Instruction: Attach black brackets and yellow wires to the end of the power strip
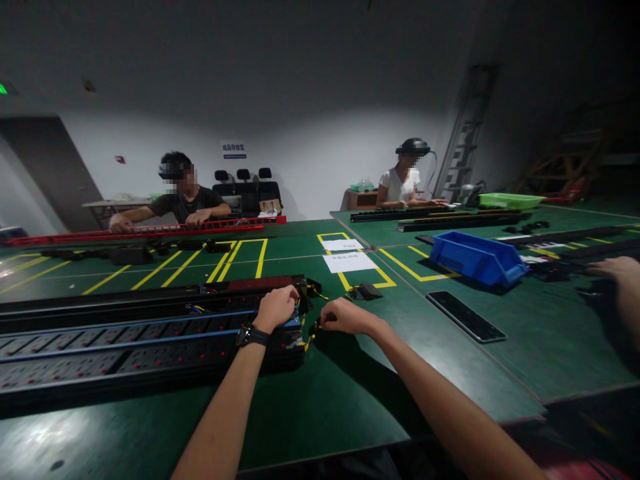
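Long black housings (165,353) with rows of dark sockets and small red dots, like power strips, lie side by side at the left. Over their right end is my left hand (278,308), its fingers closed at the end edge; what exactly they grip is hidden. A black watch is on that wrist. Just right of the ends, my right hand (347,316) pinches a small black end piece (315,327). A yellow wire (309,343) runs between this piece and the near housing. Another black end piece (314,288) with a yellow wire sits at the far housing's end.
A small dark part (367,291), white papers (350,262), a phone (466,316) and a blue bin (477,259) are on the green table (320,420). Two people work across it, one at a red rail (200,229). Another person's hand (623,270) reaches in at right.
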A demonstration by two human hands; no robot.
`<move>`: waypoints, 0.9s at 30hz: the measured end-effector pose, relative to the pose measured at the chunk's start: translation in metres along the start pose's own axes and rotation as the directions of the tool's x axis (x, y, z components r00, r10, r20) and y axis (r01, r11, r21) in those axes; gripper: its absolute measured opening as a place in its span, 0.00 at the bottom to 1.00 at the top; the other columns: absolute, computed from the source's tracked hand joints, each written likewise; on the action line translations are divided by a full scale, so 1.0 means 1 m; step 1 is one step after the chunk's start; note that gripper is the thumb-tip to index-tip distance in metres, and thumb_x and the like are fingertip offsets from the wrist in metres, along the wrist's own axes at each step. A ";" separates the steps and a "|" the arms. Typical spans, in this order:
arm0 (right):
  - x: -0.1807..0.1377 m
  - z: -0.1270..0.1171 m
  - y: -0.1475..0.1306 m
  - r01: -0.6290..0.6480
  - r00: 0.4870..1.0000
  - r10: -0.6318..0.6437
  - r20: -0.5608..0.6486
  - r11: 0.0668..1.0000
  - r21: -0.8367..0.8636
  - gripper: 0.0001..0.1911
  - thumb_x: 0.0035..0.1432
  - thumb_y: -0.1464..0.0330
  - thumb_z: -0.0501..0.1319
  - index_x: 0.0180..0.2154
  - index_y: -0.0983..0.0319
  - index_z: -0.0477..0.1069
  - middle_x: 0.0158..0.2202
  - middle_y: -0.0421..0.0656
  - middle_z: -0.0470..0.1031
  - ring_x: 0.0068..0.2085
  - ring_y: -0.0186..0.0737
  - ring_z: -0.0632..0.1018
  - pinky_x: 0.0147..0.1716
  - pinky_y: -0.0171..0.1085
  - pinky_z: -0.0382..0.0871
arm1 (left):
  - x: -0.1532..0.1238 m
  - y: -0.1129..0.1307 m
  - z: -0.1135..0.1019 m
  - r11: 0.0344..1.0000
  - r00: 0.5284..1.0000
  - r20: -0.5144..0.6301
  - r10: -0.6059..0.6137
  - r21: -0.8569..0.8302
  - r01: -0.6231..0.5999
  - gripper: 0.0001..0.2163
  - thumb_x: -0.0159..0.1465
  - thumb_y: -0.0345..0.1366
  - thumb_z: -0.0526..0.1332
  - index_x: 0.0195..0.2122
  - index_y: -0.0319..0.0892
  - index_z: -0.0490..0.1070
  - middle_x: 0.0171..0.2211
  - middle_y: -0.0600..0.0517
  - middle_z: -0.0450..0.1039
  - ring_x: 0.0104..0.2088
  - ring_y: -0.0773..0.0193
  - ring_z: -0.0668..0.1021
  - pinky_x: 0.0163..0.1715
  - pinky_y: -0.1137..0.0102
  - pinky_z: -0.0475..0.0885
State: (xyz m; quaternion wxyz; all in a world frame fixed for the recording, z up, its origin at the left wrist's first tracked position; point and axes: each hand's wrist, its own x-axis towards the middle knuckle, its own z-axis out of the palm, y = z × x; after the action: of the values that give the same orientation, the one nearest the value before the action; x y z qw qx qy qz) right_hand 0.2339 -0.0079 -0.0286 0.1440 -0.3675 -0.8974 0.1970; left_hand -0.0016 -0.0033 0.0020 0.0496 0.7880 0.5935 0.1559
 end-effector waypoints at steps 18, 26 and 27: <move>0.008 0.015 -0.012 0.108 0.991 -0.112 -0.074 0.993 -0.056 0.10 0.57 0.76 0.63 0.39 0.62 0.82 0.36 0.45 0.77 0.38 0.40 0.75 0.39 0.34 0.65 | 0.002 -0.001 0.002 1.000 1.000 0.002 0.004 0.008 -0.004 0.15 0.66 0.31 0.52 0.46 0.52 0.77 0.46 0.52 0.82 0.47 0.57 0.82 0.47 0.67 0.73; 0.003 0.002 0.009 -0.036 0.988 0.035 -0.148 0.999 -0.003 0.09 0.54 0.77 0.64 0.38 0.63 0.78 0.36 0.43 0.80 0.36 0.39 0.77 0.37 0.34 0.65 | 0.003 -0.002 0.002 1.000 1.000 0.011 0.001 0.001 -0.001 0.15 0.67 0.32 0.52 0.45 0.51 0.77 0.46 0.52 0.82 0.46 0.55 0.82 0.45 0.66 0.73; 0.000 -0.004 0.014 -0.083 0.980 0.080 -0.182 0.996 -0.012 0.09 0.55 0.76 0.64 0.40 0.63 0.77 0.36 0.44 0.80 0.36 0.39 0.77 0.36 0.33 0.65 | 0.003 -0.002 0.002 1.000 1.000 0.012 0.001 -0.002 -0.001 0.14 0.67 0.32 0.52 0.45 0.51 0.77 0.46 0.52 0.82 0.46 0.55 0.82 0.45 0.66 0.73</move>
State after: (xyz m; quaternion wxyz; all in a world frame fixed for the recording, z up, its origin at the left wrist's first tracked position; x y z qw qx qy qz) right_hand 0.2443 0.0024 -0.0316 0.2136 -0.4217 -0.8666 0.1598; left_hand -0.0023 0.0002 -0.0001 0.0539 0.7892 0.5926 0.1520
